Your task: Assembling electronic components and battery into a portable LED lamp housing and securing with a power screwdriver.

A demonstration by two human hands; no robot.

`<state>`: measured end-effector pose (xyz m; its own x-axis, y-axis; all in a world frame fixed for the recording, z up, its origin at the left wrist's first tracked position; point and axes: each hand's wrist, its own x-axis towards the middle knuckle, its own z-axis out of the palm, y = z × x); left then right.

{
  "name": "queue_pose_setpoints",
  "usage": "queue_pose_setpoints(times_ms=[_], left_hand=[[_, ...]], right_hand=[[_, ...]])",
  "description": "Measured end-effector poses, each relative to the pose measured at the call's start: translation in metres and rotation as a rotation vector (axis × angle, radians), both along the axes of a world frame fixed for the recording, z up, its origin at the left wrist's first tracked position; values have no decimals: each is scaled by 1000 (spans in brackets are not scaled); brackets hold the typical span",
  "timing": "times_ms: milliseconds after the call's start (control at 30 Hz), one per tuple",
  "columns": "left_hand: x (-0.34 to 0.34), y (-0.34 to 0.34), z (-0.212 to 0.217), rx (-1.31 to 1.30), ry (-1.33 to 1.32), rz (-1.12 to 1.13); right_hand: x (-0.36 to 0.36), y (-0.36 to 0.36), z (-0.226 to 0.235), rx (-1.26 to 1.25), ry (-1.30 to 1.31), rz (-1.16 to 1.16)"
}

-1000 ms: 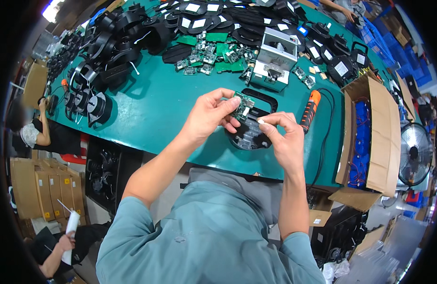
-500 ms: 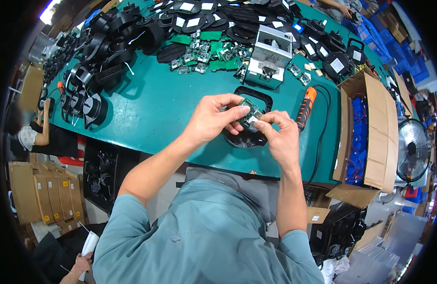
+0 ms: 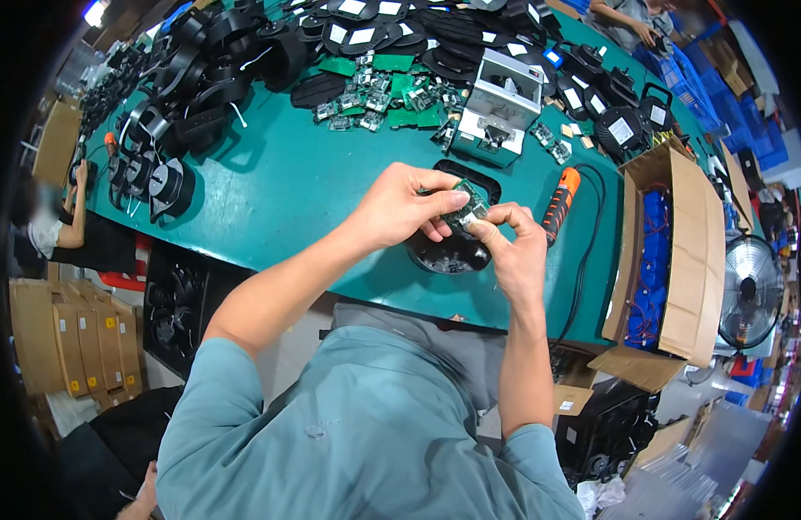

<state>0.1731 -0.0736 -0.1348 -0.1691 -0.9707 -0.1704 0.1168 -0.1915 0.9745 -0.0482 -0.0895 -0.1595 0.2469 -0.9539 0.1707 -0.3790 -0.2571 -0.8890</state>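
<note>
Above the green table (image 3: 279, 186), the left hand (image 3: 400, 206) pinches a circuit board (image 3: 473, 202) over a black base (image 3: 448, 258); the right hand (image 3: 518, 247), fingers closed, grips a white piece (image 3: 468, 219) at the board's edge. Rightward stand an open carton (image 3: 697, 260) and a fan (image 3: 749, 290).

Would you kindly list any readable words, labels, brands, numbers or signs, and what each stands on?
None can be quoted.
White labels on black round parts: too small.
Marks on the silver fixture: blurred.
Stickers on the stacked cartons: too small.
Emblem on the teal shirt: blurred.
Circuit board: nothing legible.
</note>
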Motion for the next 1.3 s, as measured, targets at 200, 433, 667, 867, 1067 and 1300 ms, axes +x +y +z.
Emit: queue_pose_setpoints(times_ms=[200,433,667,867,1067,1300], left_hand=[[4,-26,-1,-46,-89,-129],[5,-33,-15,2,-135,-176],[32,-12,-61,-466,-360,51],[7,16,-92,-345,-364,211],[2,23,-89,-274,-337,259],[2,22,-90,-252,-326,271]], right_hand=[[-15,-22,24,-631,107,109],[-10,-36,22,-1046,372,320],[7,-10,8,-364,83,143],[18,-9,4,-358,145,99],[20,-12,3,-364,151,107],[21,-14,3,-264,220,93]])
